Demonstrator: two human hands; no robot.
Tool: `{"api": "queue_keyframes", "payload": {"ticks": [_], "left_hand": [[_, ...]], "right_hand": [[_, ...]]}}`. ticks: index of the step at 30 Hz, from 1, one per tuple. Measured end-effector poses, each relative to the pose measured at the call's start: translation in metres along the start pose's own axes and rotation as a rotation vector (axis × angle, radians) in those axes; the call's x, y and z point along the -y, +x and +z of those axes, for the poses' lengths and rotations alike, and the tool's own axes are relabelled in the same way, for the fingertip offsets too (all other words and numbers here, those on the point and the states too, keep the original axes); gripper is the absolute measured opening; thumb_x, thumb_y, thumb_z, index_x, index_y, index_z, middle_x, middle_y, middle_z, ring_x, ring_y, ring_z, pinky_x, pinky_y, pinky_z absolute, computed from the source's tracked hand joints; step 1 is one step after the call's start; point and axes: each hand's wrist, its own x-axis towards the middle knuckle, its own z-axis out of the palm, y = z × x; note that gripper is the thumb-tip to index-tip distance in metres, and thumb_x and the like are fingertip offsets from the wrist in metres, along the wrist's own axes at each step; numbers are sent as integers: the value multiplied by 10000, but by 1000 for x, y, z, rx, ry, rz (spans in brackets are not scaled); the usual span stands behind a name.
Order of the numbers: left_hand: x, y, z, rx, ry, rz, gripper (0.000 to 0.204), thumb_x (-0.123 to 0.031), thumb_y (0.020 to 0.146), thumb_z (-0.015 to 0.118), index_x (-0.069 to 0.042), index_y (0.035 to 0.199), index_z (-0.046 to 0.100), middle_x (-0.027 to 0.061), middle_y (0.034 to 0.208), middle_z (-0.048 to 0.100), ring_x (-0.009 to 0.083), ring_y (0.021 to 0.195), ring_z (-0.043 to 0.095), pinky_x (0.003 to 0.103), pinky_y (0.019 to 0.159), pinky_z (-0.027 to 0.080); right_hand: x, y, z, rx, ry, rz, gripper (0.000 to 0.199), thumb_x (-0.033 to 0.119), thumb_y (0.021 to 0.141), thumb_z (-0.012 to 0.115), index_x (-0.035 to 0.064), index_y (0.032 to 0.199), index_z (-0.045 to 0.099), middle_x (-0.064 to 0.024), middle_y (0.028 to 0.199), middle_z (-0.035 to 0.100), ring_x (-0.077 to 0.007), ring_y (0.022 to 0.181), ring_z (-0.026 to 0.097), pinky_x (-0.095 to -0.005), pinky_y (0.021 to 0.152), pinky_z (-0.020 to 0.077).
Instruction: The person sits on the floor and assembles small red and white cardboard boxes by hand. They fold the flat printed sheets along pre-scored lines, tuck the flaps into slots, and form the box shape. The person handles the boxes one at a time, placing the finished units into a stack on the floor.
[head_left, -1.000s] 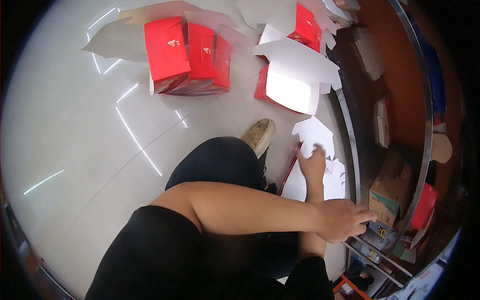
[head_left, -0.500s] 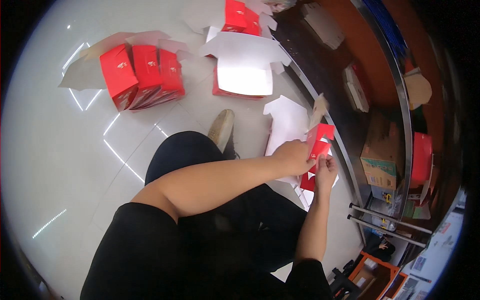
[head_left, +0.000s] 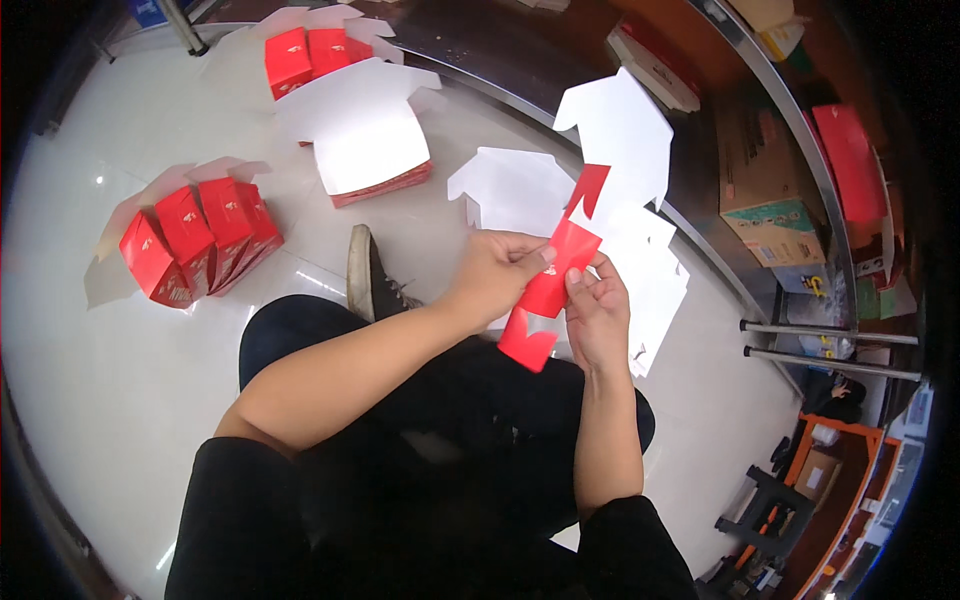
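Observation:
Both my hands hold a red cardboard box blank (head_left: 574,241) above my lap, its large white flap (head_left: 625,135) standing out on the far side. My left hand (head_left: 493,275) pinches the left edge of the red panel, thumb on top. On the opposite edge, my right hand (head_left: 600,312) grips it with the thumb pressed on the red face. A notched red end tab (head_left: 527,342) hangs toward me. Beneath and beyond it, white blanks (head_left: 657,290) lie on the floor to the right, with another white panel (head_left: 520,188) beyond my left hand.
Several folded red boxes (head_left: 213,235) stand in a row at the left. A stack of blanks (head_left: 372,150) lies ahead, with more red boxes (head_left: 310,55) behind it. My shoe (head_left: 362,270) is on the floor. A metal-edged shelf (head_left: 735,235) with a brown carton (head_left: 765,190) runs along the right.
The view has swung to the right. Both hands have come closer to my body, and the blank is now opened out between them, its white flap and red tabs showing.

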Motion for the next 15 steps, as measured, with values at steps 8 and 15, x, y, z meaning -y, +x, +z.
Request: {"api": "queue_keyframes", "payload": {"ticks": [8,15], "left_hand": [[8,3,9,-31,343,10,197,-118,942,685,45,1036,742,104,880,753,112,791,673,297,733,552],[10,-6,11,94,926,465,157,-119,917,681,19,961,742,181,792,728,260,648,719,348,610,556]], "right_hand": [[11,0,-25,-239,-560,-94,247,93,986,633,-20,1203,605,-78,1030,696,-139,932,642,-274,817,513],[43,-6,-38,-314,-74,-216,217,102,926,719,-52,1066,662,-111,940,693,-154,864,653,-274,760,513]]}}
